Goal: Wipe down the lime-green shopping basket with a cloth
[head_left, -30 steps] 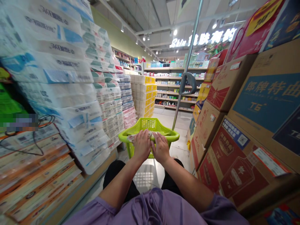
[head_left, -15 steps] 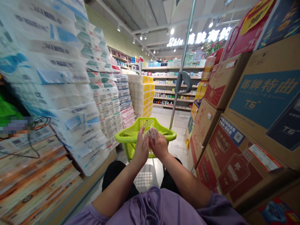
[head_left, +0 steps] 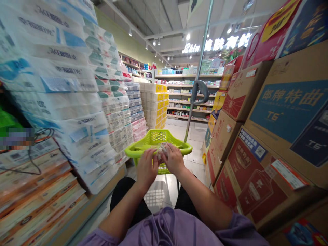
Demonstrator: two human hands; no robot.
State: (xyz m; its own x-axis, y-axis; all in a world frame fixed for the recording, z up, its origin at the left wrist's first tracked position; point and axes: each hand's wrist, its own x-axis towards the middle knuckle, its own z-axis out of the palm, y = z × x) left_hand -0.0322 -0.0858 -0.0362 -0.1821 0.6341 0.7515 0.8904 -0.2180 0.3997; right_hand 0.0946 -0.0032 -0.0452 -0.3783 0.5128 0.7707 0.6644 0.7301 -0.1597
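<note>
A small crumpled, whitish bundle, its exact kind too blurred to tell, sits between my hands at the middle of the view. Curled round its right side are the fingers of my right hand. My left hand has its fingers bent against the left side of the bundle. Both hands are over the near rim of a lime-green shopping basket with a perforated wall. Part of the basket is hidden behind my hands and forearms.
Tall stacks of plastic-wrapped paper packs rise on the left. Cardboard cartons are piled on the right. A metal pole with a grey hook-shaped handle slants up beyond the basket. Stocked shelves stand at the back.
My left hand has drawn down and left, its raised fingers now bent. More of the whitish bundle shows between the hands. My right hand has stayed nearly in place.
</note>
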